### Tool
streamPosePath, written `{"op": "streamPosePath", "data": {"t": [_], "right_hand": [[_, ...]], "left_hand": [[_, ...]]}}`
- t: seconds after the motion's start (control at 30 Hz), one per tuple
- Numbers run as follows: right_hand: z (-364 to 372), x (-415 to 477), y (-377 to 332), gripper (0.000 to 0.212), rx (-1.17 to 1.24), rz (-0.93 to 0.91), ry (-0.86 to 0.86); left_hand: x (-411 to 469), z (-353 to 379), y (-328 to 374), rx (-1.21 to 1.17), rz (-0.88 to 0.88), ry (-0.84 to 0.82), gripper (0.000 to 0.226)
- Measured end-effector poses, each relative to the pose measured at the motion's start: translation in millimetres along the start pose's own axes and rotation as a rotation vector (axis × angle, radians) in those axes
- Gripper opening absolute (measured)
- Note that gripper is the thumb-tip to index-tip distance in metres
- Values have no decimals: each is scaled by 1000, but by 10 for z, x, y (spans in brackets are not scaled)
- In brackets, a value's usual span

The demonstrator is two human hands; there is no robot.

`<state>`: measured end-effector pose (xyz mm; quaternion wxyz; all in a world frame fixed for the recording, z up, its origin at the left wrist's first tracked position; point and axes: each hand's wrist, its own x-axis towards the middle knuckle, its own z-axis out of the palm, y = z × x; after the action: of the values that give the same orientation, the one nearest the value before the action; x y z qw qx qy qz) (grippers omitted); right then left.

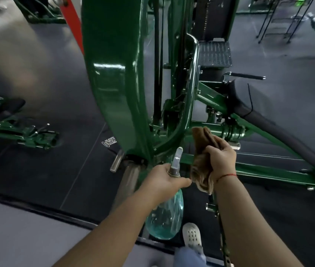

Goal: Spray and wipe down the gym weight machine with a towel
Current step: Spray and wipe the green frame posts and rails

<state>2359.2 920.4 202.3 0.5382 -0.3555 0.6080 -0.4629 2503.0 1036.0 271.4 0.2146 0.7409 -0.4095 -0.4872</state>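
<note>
Dark rubber gym floor (60, 170) surrounds one glossy green steel weight machine (112, 83), which rises from centre toward 12 o'clock. Left hand (164, 180) grasps one clear teal plastic spray bottle (166, 218) at 6 o'clock. Right hand (220, 158) clutches one bunched brown cloth towel (204, 139) near the lower frame at 4 o'clock. Progress seems partial; wiped areas cannot be told apart.

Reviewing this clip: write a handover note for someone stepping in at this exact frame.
Left grip: holds the spray bottle by its neck, nozzle toward the green machine frame.
Right grip: grips the bunched brown towel, held up near the frame's lower joint; contact unclear.
Done: cannot tell what has been sprayed or wiped.
Left: spray and wipe the frame, probably starting at this lower joint.
</note>
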Motion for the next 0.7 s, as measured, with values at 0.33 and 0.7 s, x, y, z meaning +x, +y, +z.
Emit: {"op": "streamPosePath", "data": {"t": [0.33, 0.7], "right_hand": [[255, 336, 39, 54, -148, -238, -99], [742, 839, -243, 51, -1035, -744, -328]], "left_hand": [[443, 204, 83, -88, -141, 352, 21], [607, 372, 72, 10, 137, 628, 45]]}}
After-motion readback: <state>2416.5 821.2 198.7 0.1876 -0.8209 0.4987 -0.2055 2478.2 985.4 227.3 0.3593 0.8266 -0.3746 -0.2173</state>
